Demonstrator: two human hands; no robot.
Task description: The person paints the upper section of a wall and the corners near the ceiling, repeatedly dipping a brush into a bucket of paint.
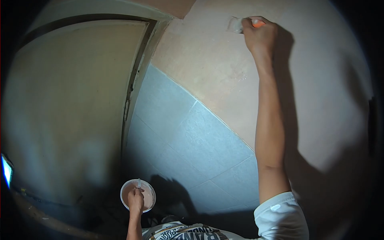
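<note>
High on the plastered wall [208,60], my right hand [259,34] is closed round the orange handle of a brush [237,25]. The brush's pale head points left and lies against the wall. Low in the view, my left hand [136,199] grips a round white bucket [150,206] at its top, where a light strip or handle shows by my fingers. Inside the bucket is a pinkish-brown material. Wet-looking specks show on the wall below the brush.
Grey-blue tiles [208,138] cover the lower wall, with a thin ledge along their upper edge. A closed beige door [76,92] in a dark frame stands at the left. A bright screen-like object [7,171] shows at the far left edge.
</note>
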